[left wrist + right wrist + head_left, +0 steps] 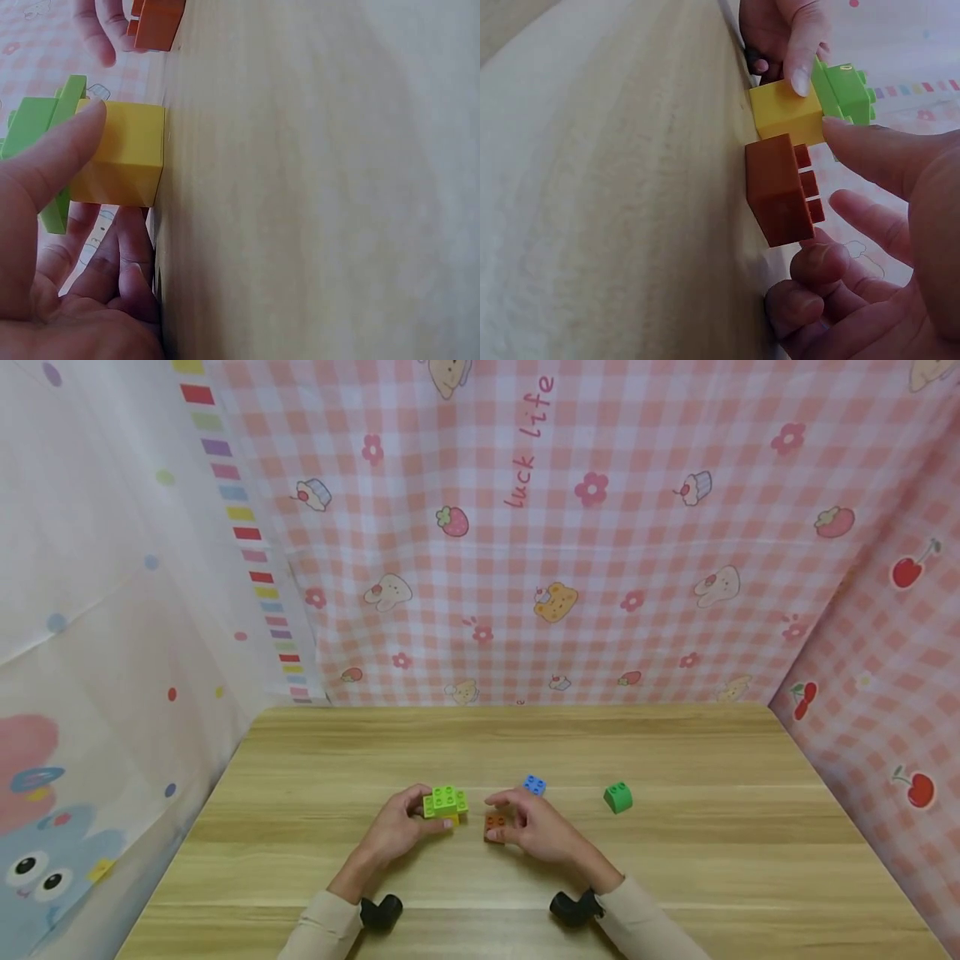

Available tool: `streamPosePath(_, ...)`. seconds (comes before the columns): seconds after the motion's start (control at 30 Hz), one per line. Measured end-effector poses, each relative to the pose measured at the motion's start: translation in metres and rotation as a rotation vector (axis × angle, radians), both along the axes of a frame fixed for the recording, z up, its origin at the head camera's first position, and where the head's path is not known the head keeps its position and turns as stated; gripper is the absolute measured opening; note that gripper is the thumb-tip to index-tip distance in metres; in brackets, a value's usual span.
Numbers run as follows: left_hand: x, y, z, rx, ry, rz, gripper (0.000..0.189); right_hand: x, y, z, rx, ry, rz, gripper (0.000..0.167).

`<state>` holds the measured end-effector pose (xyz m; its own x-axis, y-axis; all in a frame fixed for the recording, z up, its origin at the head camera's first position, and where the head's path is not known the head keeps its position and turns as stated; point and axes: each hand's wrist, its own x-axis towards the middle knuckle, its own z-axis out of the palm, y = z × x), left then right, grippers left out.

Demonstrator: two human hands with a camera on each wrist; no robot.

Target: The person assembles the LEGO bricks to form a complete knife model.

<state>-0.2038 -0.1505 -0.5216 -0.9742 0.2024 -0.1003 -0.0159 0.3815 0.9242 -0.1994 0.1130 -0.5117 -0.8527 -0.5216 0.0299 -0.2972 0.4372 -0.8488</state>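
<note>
Your left hand pinched the small yellow plastic block, topped by a flat lime-green studded plastic brick, standing on the wooden surface. Your right hand hovered with fingers loosely spread around the orange-brown studded plastic brick, just beside the yellow one. Farther right lay a small blue plastic brick and a green plastic block.

Left hand fingers curled in a grip, right hand fingers loosely bent, wrists resting low

A blue brick and a green brick sit on the wooden table.
</note>
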Motion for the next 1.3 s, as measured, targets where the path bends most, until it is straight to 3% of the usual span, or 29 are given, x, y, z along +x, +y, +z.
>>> streamPosePath(1.3, -0.0005, -0.0015, -0.0016, 0.000, -0.011, -0.015, 0.033, 0.0012, -0.0026, -0.0077, 0.065, 0.008, -0.030, 0.033)
